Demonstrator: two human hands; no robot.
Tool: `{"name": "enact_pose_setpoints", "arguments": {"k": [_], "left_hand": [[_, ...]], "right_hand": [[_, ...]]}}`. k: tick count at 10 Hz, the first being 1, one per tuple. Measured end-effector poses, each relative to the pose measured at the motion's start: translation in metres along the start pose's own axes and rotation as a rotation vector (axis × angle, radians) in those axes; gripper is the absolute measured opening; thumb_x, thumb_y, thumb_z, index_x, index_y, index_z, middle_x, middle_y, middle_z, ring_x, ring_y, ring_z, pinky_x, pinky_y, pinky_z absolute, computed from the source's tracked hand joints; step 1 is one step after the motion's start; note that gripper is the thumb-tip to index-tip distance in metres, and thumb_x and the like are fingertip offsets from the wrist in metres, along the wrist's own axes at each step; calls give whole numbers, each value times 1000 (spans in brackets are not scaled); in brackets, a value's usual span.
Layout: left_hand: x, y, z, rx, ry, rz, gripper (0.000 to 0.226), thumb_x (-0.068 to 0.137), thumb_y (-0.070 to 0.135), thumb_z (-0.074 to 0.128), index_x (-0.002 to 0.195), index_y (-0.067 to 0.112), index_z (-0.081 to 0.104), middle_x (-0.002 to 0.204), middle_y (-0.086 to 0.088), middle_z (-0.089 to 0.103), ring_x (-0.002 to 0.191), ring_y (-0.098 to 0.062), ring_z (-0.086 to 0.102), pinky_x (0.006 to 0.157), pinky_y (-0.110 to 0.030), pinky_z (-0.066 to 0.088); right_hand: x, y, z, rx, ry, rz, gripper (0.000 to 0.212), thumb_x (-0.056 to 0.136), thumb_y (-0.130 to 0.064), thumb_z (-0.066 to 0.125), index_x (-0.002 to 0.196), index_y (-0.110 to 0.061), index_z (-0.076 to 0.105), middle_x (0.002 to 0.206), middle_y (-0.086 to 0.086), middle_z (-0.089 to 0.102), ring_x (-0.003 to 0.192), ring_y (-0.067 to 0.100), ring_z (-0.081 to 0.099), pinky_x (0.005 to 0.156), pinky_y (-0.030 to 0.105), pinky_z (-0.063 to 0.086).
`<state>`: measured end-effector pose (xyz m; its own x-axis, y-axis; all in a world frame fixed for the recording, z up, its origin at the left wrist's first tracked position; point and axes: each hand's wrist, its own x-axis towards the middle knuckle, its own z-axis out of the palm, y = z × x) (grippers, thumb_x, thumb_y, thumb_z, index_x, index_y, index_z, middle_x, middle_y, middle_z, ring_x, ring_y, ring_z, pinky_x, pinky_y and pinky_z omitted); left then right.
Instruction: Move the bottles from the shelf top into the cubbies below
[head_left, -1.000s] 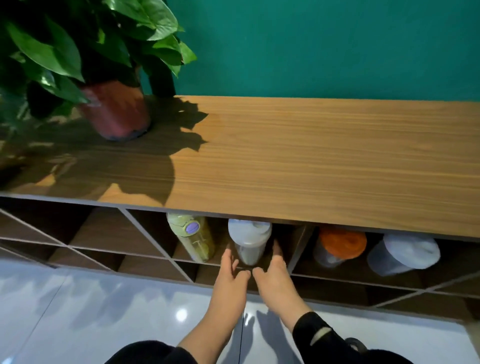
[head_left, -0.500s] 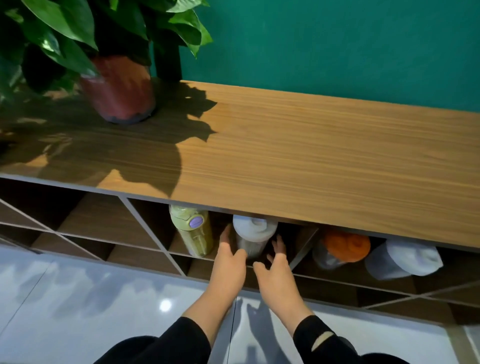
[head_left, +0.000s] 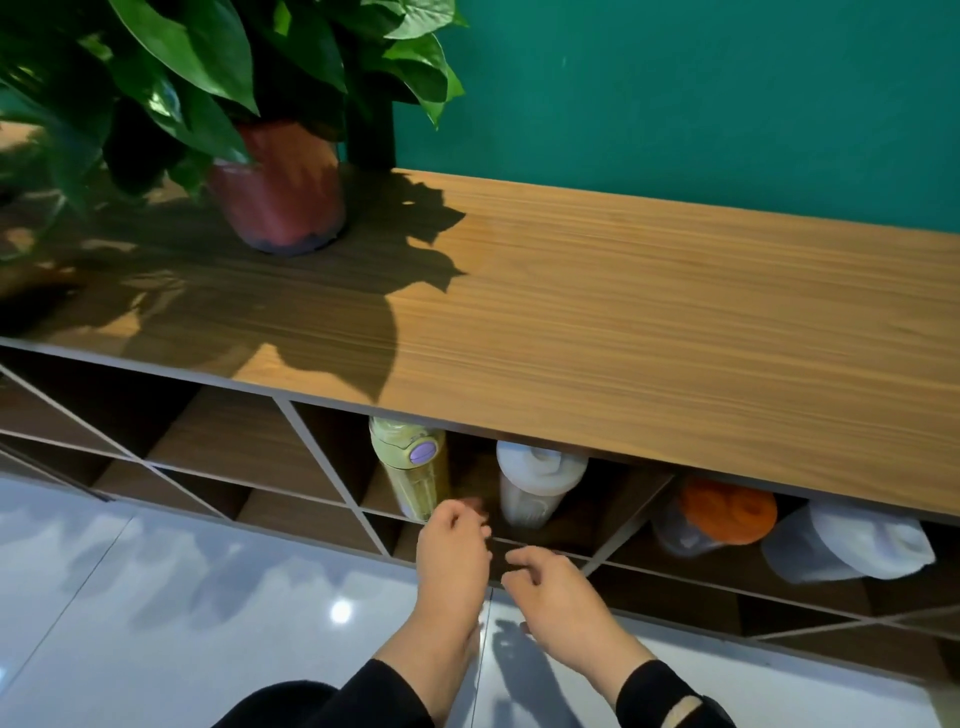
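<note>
A pale green bottle (head_left: 413, 470) with a purple button and a white-lidded shaker bottle (head_left: 535, 486) stand side by side in one cubby under the wooden shelf top (head_left: 623, 332). The cubby to the right holds an orange-lidded bottle (head_left: 719, 514) and a white-lidded bottle (head_left: 852, 543), both tilted. My left hand (head_left: 452, 556) hovers in front of the green bottle, fingers curled, holding nothing. My right hand (head_left: 558, 592) is just right of it, below the shaker, fingers loosely bent and empty. No bottle stands on the shelf top.
A potted plant in a red-brown pot (head_left: 283, 192) stands at the shelf top's back left, its leaves overhanging. A teal wall (head_left: 701, 93) is behind. Diagonal dividers form cubbies (head_left: 234, 447) to the left. Glossy pale floor tiles (head_left: 182, 613) lie below.
Both hands have pulled back out of the cubby, away from the white shaker bottle, and their fingers have curled. The view has shifted, bringing the plant nearer the centre.
</note>
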<state>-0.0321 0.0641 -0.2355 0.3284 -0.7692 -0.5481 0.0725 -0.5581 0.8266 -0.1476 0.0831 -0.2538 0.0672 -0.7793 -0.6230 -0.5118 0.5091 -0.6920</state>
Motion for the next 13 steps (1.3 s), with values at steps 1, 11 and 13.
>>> {"name": "enact_pose_setpoints", "arguments": {"k": [1, 11, 13], "left_hand": [[5, -3, -15, -187, 202, -46, 28, 101, 12, 43, 127, 20, 50, 108, -17, 65, 89, -25, 63, 76, -42, 53], [46, 12, -50, -137, 103, 102, 52, 96, 2, 38, 138, 30, 50, 113, 1, 71, 102, -17, 68, 85, -36, 57], [39, 7, -51, -89, 196, 106, 44, 99, 5, 37, 136, 24, 50, 122, -1, 66, 111, -23, 63, 95, -42, 54]], "right_hand": [[10, -12, 20, 10, -58, -72, 54, 100, -23, 54, 151, -24, 35, 145, -2, 50, 118, 11, 55, 91, 19, 46], [42, -58, 57, 137, -11, -355, 69, 92, -12, 51, 145, -47, 27, 119, 3, 65, 107, 20, 64, 89, 36, 56], [39, -54, 50, 121, 38, -296, 75, 98, -18, 49, 158, -29, 5, 112, -6, 59, 93, 15, 62, 82, 23, 47]]}}
